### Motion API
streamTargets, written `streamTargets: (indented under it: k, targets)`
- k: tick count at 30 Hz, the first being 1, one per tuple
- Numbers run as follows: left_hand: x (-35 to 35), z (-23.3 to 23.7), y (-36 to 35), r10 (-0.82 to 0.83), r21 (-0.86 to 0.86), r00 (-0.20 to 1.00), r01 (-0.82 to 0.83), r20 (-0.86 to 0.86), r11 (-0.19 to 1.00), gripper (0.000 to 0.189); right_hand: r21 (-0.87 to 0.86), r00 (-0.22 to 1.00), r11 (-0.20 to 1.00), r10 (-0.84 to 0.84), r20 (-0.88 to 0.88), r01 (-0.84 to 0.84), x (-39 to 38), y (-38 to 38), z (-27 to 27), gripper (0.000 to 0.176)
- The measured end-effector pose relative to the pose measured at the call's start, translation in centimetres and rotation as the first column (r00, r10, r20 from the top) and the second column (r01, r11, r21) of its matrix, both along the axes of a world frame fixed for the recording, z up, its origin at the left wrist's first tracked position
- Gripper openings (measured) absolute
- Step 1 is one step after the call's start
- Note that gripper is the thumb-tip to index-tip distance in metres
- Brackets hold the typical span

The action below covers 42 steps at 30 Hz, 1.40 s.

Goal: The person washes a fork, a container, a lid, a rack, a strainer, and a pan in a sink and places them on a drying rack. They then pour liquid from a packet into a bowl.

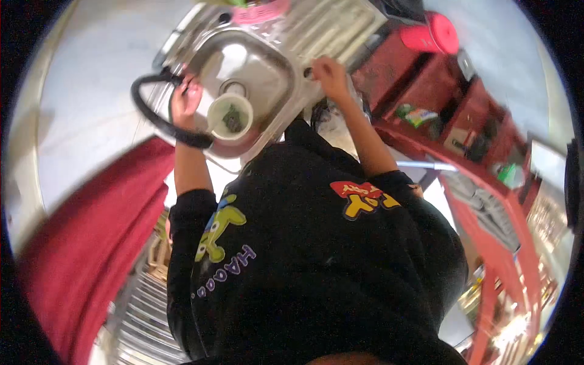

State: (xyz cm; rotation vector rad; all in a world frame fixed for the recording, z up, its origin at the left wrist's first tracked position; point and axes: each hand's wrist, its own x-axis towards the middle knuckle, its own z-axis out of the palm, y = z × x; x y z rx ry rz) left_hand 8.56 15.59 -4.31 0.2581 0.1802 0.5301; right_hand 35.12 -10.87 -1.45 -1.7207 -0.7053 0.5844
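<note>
A steel sink point(274, 73) lies in front of me. In its near left part stands a pale, round tub point(214, 115) with dark green leaves point(232, 118) inside. At the sink's left rim is my left hand point(185, 100), its fingers curled beside the base of a black, curved tap hose point(141, 100); what they close on is hidden. The hose loops out to the left and back across my left forearm. My right hand point(330, 78) is over the right rim by the ridged drainboard point(331, 30), fingers loosely bent and apart, with nothing visible in them.
A pink basket point(261, 12) sits behind the sink. To the right, a red shelf unit point(420, 143) holds packets, with a bright pink container point(431, 33) on top. A dark red curtain point(100, 237) hangs on the left, near a metal rack point(149, 316).
</note>
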Motion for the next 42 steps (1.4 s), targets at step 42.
streamTargets:
  k: [42]
  targets:
    - [-0.3,2.4,-1.2,0.125,0.056,0.846,-0.112,-0.519,0.992,0.059,-0.233,0.557,0.618,-0.782,-0.279,0.751,20.2,-34.1,-15.8,0.017]
